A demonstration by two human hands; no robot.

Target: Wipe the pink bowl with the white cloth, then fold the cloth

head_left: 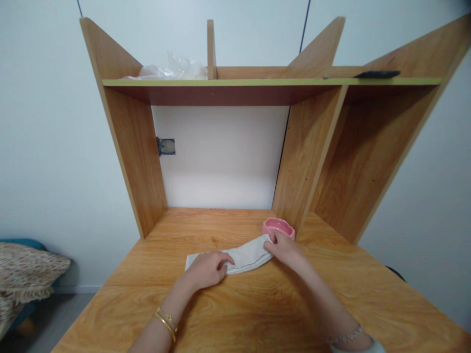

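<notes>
A pale grey-white cloth (247,256), folded into a long strip, stretches across the wooden desktop. My left hand (209,268) rests over its left part with curled fingers, thumb and forefinger closing on the fabric. At the other end, my right hand (285,247) pinches the cloth between thumb and fingers, lifting that end a little. Just behind the right hand stands a pink ashtray-like bowl (276,226) with a notched rim, partly hidden by the hand and the cloth.
The wooden desktop (235,314) runs back to a shelf unit with an upright divider (305,157) close behind the bowl. A clear plastic bag (172,68) and a flat black object (378,74) lie on the upper shelf. An open wall socket box (167,146) shows at back left.
</notes>
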